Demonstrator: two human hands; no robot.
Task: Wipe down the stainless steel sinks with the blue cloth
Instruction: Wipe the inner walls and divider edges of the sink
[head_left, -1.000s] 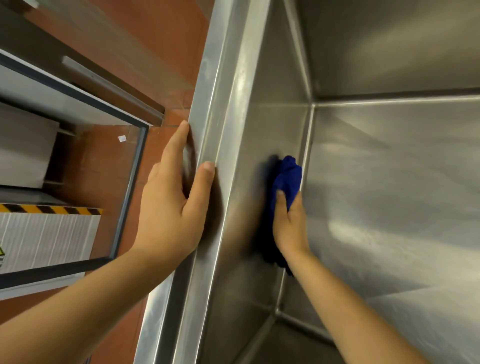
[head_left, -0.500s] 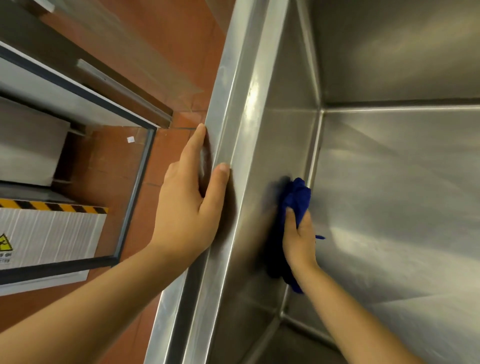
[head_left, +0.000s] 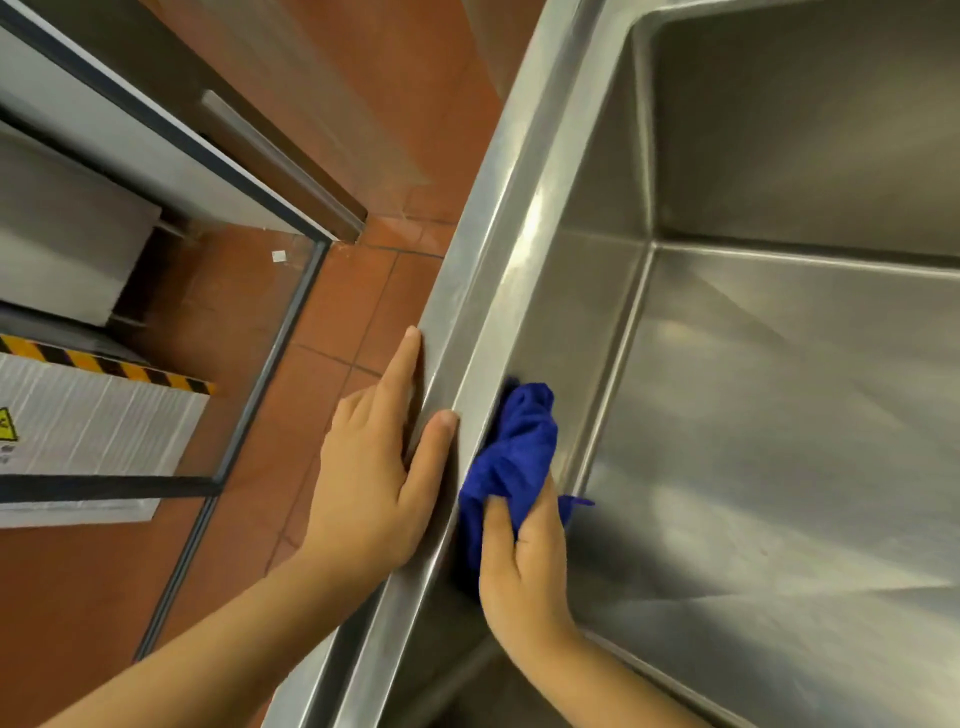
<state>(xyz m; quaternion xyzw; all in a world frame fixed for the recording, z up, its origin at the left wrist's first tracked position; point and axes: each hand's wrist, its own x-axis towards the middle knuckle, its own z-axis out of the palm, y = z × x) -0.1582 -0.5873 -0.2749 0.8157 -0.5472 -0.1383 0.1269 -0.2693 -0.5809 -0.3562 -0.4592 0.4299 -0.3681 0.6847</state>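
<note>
At far left, a white ribbed panel (head_left: 98, 421) edged with yellow-and-black striping is seen behind a dark-framed glass pane (head_left: 249, 374), with red floor tiles (head_left: 337, 317) beside it. The left hand (head_left: 369, 483) is laid flat against the sink rim (head_left: 488, 270), fingers straight, thumb on top. Just right of it, the blue cloth (head_left: 511, 457) is bunched and pressed to the near-left inner wall of the sink (head_left: 779, 467), directly below the rim, and is gripped by the right hand (head_left: 524, 561), thumb and fingers curled round it.

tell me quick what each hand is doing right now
left hand: open, fingers straight, resting on the sink rim
right hand: holding the blue cloth, pressing it against the inner wall of the sink
</note>
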